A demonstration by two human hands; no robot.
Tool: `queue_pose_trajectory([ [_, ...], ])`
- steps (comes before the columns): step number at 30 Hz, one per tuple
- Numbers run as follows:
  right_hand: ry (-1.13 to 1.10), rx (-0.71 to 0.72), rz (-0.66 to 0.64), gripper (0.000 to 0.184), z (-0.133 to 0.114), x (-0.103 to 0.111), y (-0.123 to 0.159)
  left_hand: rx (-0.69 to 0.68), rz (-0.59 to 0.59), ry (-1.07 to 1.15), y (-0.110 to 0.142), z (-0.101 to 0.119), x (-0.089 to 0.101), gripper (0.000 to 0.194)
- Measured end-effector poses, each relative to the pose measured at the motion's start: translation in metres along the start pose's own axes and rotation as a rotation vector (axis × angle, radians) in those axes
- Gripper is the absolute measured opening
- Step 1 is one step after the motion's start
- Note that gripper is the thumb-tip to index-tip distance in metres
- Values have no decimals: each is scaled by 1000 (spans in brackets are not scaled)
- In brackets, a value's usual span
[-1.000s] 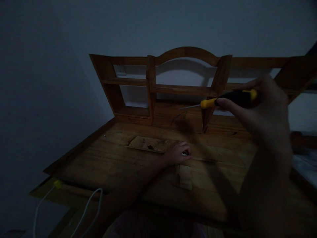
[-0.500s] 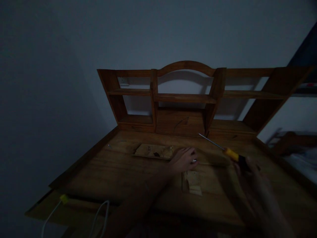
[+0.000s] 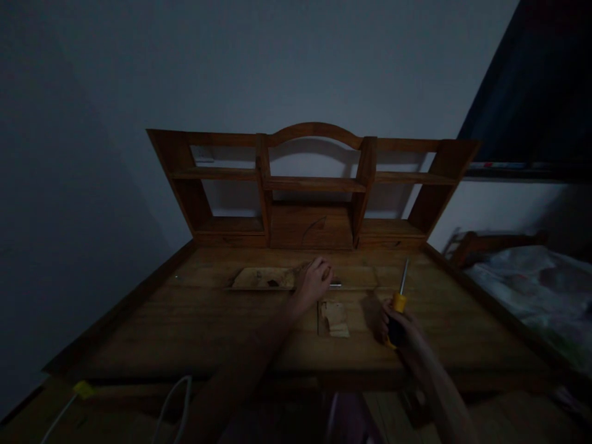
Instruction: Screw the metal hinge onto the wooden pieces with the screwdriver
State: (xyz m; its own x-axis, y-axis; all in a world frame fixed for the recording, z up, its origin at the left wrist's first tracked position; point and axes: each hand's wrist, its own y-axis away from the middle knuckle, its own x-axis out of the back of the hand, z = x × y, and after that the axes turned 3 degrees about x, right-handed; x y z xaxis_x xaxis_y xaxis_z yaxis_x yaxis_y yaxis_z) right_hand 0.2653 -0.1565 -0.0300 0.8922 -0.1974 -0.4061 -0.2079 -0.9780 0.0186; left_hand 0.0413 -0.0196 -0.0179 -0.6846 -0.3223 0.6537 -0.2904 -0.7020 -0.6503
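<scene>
My right hand (image 3: pixel 400 330) is wrapped round the yellow-and-black handle of a screwdriver (image 3: pixel 398 302), whose metal shaft points up and away from me. It is held over the right part of the wooden desk (image 3: pixel 259 333). My left hand (image 3: pixel 314 282) has its fingers curled in over the desk, at the right end of a pale, stained strip (image 3: pixel 263 279). A small shiny metal piece (image 3: pixel 336 284) shows just right of those fingers; I cannot tell whether they grip it. Nearer to me is a peeled, pale rectangular patch (image 3: pixel 333 319) on the desk.
A wooden shelf unit (image 3: pixel 314 184) rises along the desk's back edge, against the wall. A white cable (image 3: pixel 178 404) and a yellow-tipped cable (image 3: pixel 83 389) are at the front left. A bed with rumpled bedding (image 3: pixel 531 290) stands to the right.
My view has turned right. My right hand has swung the screwdriver from pointing left to pointing up and away. My left hand stays near the right end of the stained strip.
</scene>
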Motion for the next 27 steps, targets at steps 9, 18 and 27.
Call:
queue_pose_trajectory([
  [9, 319, 141, 161, 47, 20, -16, 6, -8, -65, 13, 0, -8, -3, 23],
  [18, 350, 144, 112, 49, 26, -11, -1, -320, -363, -219, 1, -13, 1, 29],
  [27, 365, 119, 113, 50, 23, -11, 2, -422, -440, -328, 0, -3, 11, 23],
])
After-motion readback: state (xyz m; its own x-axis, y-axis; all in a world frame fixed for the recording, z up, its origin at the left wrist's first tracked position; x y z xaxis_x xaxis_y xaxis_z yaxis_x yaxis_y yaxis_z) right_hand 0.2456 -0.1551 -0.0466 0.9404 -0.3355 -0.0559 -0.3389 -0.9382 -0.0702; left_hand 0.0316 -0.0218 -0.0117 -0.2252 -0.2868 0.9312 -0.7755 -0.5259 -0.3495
